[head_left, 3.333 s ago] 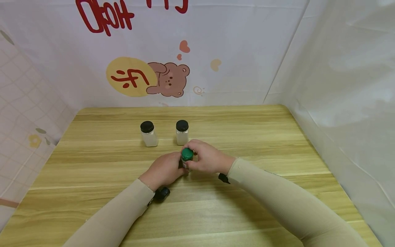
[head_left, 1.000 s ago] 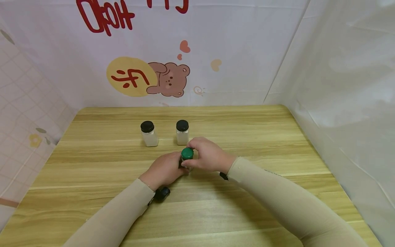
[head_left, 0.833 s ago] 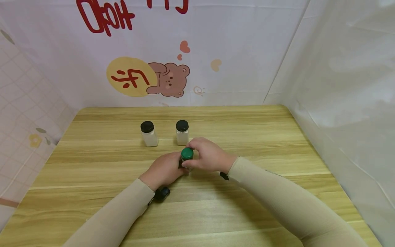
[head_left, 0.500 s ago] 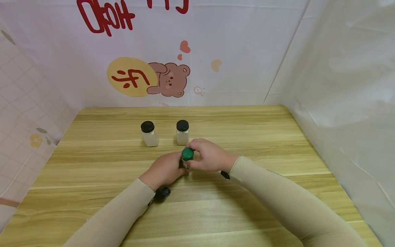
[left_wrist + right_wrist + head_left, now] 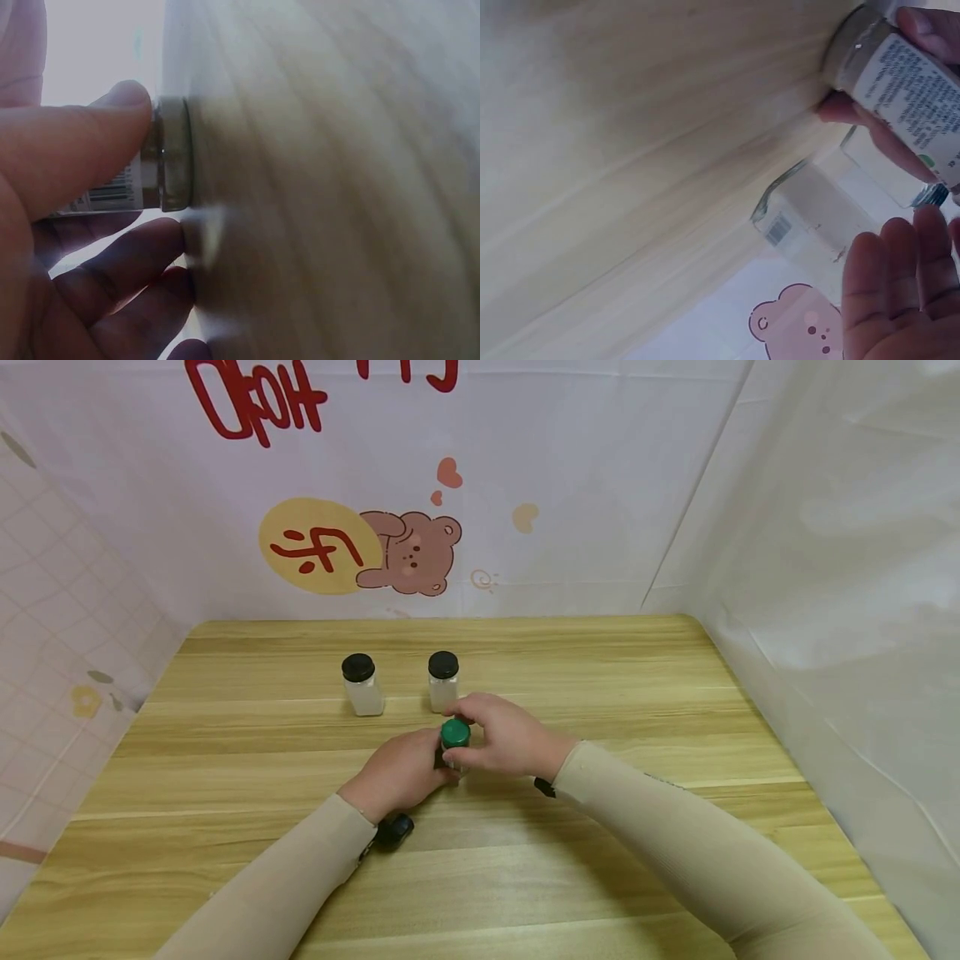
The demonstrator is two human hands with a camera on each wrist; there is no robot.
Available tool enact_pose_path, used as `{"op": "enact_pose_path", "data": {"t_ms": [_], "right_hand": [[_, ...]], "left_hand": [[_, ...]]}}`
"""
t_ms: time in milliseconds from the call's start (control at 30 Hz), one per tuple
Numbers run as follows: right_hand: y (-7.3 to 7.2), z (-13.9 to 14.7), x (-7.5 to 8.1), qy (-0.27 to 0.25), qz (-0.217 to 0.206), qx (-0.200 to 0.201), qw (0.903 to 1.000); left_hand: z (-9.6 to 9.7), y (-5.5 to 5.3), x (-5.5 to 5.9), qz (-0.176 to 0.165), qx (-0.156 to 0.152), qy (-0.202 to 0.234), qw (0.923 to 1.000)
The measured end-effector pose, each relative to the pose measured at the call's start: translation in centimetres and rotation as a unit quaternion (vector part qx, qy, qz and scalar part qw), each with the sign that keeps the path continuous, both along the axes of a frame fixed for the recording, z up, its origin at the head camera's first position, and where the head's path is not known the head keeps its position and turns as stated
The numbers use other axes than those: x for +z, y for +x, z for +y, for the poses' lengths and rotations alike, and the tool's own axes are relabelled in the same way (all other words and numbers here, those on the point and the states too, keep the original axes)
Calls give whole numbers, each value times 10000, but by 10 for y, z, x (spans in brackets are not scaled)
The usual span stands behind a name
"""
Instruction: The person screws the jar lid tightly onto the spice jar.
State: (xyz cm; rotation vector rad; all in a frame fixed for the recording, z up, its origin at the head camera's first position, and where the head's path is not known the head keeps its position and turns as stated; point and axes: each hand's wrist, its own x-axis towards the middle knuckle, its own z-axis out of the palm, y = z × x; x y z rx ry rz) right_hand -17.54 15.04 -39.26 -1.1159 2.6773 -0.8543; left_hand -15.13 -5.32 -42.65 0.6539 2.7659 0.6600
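A small glass spice jar with a green lid stands upright on the wooden table, mid-table in the head view. My left hand grips its lower body from the left; in the left wrist view the thumb lies across the glass beside a barcode label. From the right, my right hand holds the lid, thumb on its near side and forefinger curving round the far side. The other right fingers stretch out beside the jar in the right wrist view, where the lid is out of frame.
Behind the hands stand two clear square jars with black caps, a left one and a right one close beyond my right fingertips. White cloth walls enclose the table at the back and sides.
The jar and my left hand stay in place. My right thumb and forefinger shift back and forth around the green lid; now the forefinger reaches further left past it.
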Motion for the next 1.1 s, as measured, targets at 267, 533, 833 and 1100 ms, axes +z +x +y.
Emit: {"op": "enact_pose_path", "data": {"t_ms": [267,533,833,1100], "right_hand": [[0,0,-1,-229,-127,271,9993],[0,-1,0,-28,-178,126,9998],[3,0,5,241,-103,-113,9996],[0,0,4,-186,-447,243,9985]], "left_hand": [[1,1,0,-80,67,-21,9999],[1,1,-1,-45,143,-38,9999],[1,0,0,-35,60,-57,10000],[1,0,2,-83,112,-50,9999]]}}
